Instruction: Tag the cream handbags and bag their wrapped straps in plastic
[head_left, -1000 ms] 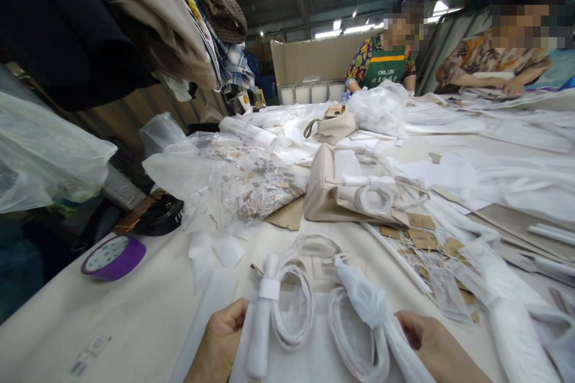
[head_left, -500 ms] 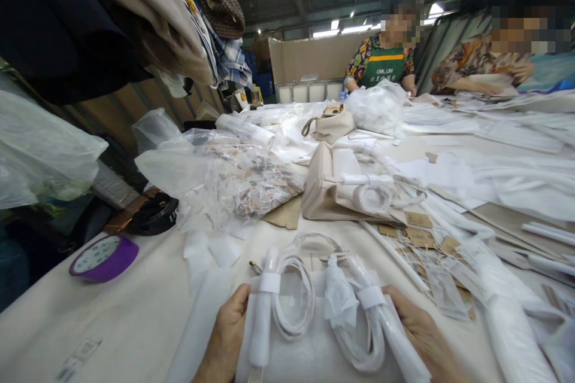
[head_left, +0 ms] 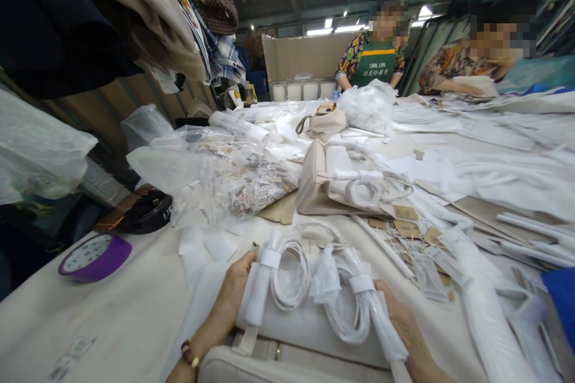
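1. Head camera: two bare hands grip one cream handbag (head_left: 309,365) with a white film sheet over its upward face, at the near, bottom middle of the view, tilted towards the wearer; clock hours below are read from it, 12 pointing away.
2. The left hand (head_left: 238,278) is at 10 o'clock, thumb and fingers closed on the bag's edge; one beaded brown bracelet (head_left: 188,353) circles that wrist.
3. The right hand (head_left: 395,308) is at 2 o'clock, closed on the opposite edge; most fingertips are hidden.
4. Between the hands lie two pale, wrapped strap coils, one left (head_left: 306,287) and one right (head_left: 353,335), beside two white foam-wrapped handle ends, each circled by one white band.
5. At 12 stands one further cream, structured handbag (head_left: 309,185) with one wrapped coil on it; beyond it sits one small beige pouch (head_left: 327,124).
6. At 2, several brown cardboard tags (head_left: 407,227) lie overlapped, too tangled to count.
7. Between 9 and 10 rests one purple tape roll (head_left: 117,254); at 11, one clear plastic bag (head_left: 265,187) full of small brown pieces.
8. Near 1, across the cream-covered table (head_left: 144,323), are two co-workers, one wearing a green apron (head_left: 375,66).
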Demonstrator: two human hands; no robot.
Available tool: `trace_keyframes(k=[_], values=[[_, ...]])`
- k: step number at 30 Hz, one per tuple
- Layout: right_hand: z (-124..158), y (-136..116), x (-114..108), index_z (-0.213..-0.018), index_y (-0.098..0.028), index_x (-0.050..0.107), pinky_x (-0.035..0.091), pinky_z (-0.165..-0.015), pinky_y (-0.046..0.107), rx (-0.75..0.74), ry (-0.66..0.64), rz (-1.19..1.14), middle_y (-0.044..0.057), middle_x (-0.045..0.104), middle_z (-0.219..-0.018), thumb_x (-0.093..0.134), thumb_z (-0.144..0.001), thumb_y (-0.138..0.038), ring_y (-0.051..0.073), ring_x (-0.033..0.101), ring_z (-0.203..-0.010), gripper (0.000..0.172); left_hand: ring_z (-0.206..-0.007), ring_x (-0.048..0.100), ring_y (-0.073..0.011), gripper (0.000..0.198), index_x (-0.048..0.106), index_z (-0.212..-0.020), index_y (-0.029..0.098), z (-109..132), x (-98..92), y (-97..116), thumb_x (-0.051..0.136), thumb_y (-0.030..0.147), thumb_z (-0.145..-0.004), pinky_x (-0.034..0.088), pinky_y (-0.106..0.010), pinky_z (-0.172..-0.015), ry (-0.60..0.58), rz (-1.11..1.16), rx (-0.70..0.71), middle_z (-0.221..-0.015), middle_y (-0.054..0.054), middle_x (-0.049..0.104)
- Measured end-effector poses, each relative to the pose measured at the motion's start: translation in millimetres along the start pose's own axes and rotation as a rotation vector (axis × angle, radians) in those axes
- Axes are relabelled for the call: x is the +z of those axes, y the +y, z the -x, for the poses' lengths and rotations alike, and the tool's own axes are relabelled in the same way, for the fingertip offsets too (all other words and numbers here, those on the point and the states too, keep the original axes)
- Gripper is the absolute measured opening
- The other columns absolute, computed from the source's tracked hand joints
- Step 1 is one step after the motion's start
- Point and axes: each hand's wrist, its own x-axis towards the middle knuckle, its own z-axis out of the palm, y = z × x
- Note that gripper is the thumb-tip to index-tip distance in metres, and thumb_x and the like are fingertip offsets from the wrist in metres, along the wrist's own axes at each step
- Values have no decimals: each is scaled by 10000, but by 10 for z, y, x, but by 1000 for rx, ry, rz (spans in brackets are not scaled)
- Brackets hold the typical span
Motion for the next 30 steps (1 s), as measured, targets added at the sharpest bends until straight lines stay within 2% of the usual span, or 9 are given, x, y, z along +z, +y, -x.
trace_keyframes(k=[6, 12, 14, 16, 19, 20, 22, 24, 30], values=[[-39, -199, -15, -644, -256, 419, 436, -614, 337, -58, 66, 46, 38, 617, -672, 376, -699, -415, 239, 572, -679, 174, -515, 456, -127, 277, 562, -618, 179, -46, -15, 7, 668, 427, -557, 340, -212, -465, 82, -51, -7, -531, 53, 511], [-33, -221, -19, -676, -242, 444, 417, -601, 322, 26, 115, 84, 21, 610, -639, 451, -636, -434, 235, 577, -668, 196, -519, 484, -124, 399, 634, -733, 175, 319, -295, 21, 629, 561, -631, 382, -213, -510, 187, -115, 65, -554, 39, 544], [-22, -211, -30, -723, -240, 452, 395, -580, 314, 64, 149, 103, 7, 594, -618, 467, -630, -423, 224, 561, -632, 206, -461, 417, -99, 420, 654, -759, 164, 453, -380, 27, 639, 564, -632, 323, -197, -467, 126, -116, 35, -490, 54, 484], [4, -206, -69, -774, -239, 476, 386, -593, 309, 67, 219, 120, -1, 589, -642, 492, -607, -405, 214, 552, -635, 236, -403, 313, -68, 444, 653, -790, 144, 544, -425, 38, 654, 558, -626, 213, -184, -422, -8, -68, -57, -423, 80, 401], [100, -217, -193, -763, -225, 537, 381, -625, 305, 31, 279, 59, 13, 583, -690, 533, -581, -437, 199, 535, -665, 280, -387, 238, -40, 455, 645, -849, 119, 588, -455, 79, 680, 517, -633, 119, -183, -418, -190, 38, -156, -421, 84, 405], [150, -225, -245, -740, -214, 553, 362, -585, 293, 53, 225, -2, 11, 565, -665, 543, -597, -474, 178, 505, -617, 297, -393, 244, -35, 438, 646, -862, 115, 583, -466, 99, 687, 493, -646, 123, -180, -421, -237, 63, -157, -440, 77, 427], [266, -245, -342, -736, -193, 577, 269, -485, 255, 162, 23, -167, -24, 486, -567, 547, -659, -546, 119, 385, -492, 363, -418, 299, -36, 387, 650, -883, 111, 558, -497, 135, 697, 434, -674, 173, -172, -434, -340, 89, -143, -488, 57, 477], [375, -261, -405, -791, -175, 600, 180, -452, 231, 264, -171, -322, -56, 421, -514, 571, -704, -538, 83, 291, -445, 375, -468, 388, -52, 349, 652, -911, 113, 524, -534, 156, 705, 376, -688, 244, -169, -467, -425, 76, -137, -551, 30, 539], [428, -277, -430, -841, -132, 665, 240, -474, 190, 297, -424, -619, -11, 547, -591, 643, -655, -334, 60, 379, -480, 276, -549, 507, -94, 433, 591, -1037, 133, 437, -548, 136, 717, 376, -701, 333, -182, -525, -489, 4, -232, -629, 10, 605]])
